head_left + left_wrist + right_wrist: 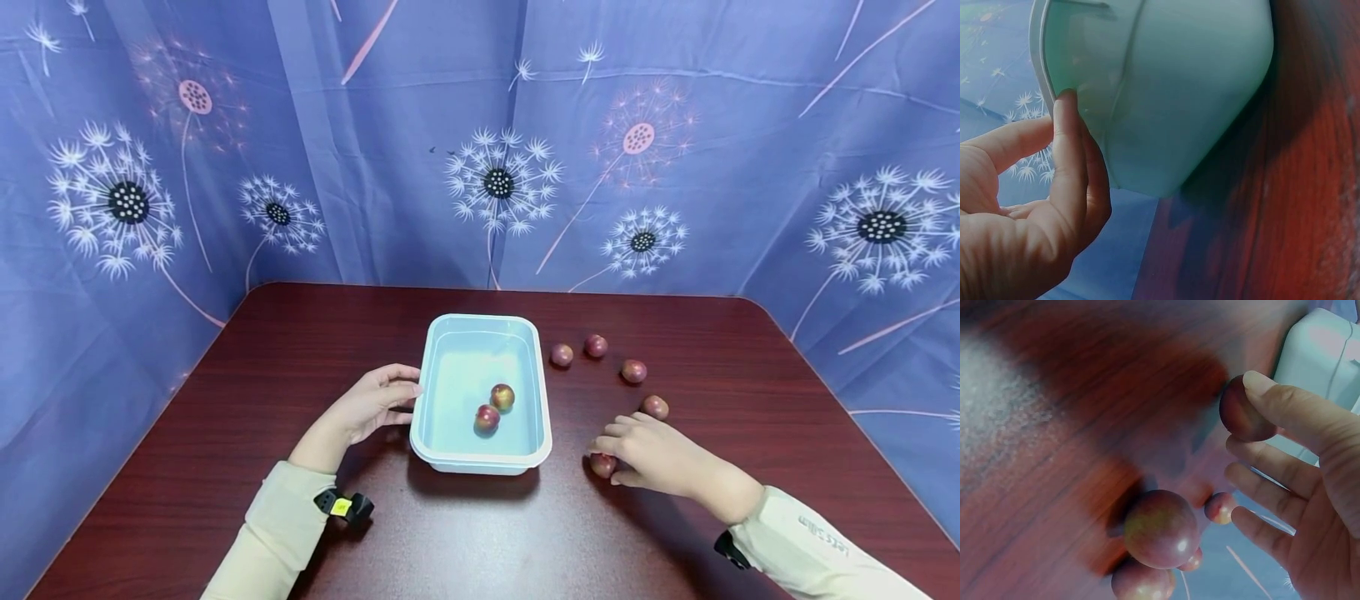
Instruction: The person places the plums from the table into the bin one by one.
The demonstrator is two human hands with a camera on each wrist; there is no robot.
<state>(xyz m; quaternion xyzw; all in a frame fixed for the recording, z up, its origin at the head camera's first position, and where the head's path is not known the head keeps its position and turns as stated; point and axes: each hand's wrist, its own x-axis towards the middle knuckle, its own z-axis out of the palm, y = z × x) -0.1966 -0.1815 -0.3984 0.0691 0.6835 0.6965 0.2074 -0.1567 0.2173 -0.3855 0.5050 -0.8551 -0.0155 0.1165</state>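
My left hand [367,404] is at the left side of a pale blue plastic tub [480,458], its thumb and fingers pinching the rim. Two reddish-yellow plums, one [502,397] just behind the other [487,418], lie inside the tub. To the right of the tub, my right hand [648,454] is low over the table and pinches a dark red plum [1244,409] between thumb and fingers. In the right wrist view the other fingers extend below that plum. Just behind this hand sits another plum [655,407].
Three more plums, at left [562,355], middle [596,346] and right [633,372], lie in a loose arc on the dark red wooden table [337,333]. A blue curtain [375,167] with a dandelion print hangs behind the table and along its sides.
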